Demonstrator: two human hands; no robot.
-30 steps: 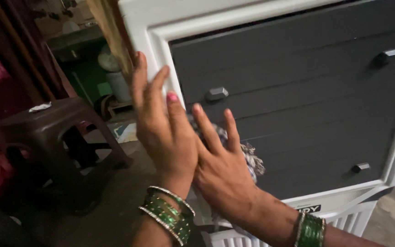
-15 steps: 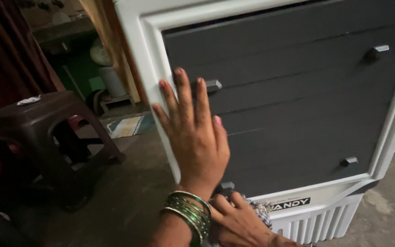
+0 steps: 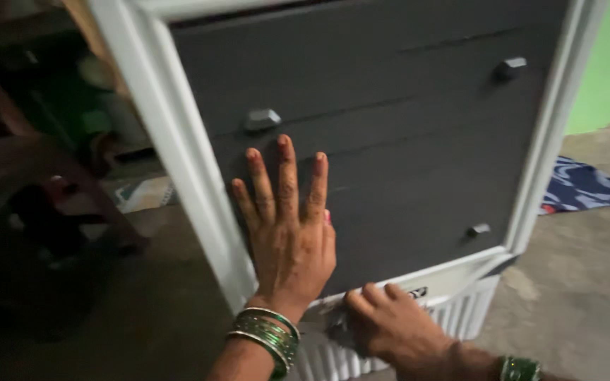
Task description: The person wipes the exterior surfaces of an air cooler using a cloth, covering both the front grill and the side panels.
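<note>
The left hand [image 3: 287,236] stays spread flat on the cooler's dark panel [image 3: 390,141]; the right hand [image 3: 393,328] has dropped to the lower edge, pinching a cloth [image 3: 335,319]

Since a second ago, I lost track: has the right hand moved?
Yes. The right hand has dropped from the dark panel to the white grille.

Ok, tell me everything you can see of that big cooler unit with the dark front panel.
The cooler unit stands upright on the concrete floor: a white, plastic-looking frame around a dark grey slatted front panel carrying small grey clips, with white ribbed grille below. The left hand lies flat, fingers spread, on the panel's lower left; the right hand presses at the bottom edge. The top is out of view.
</note>
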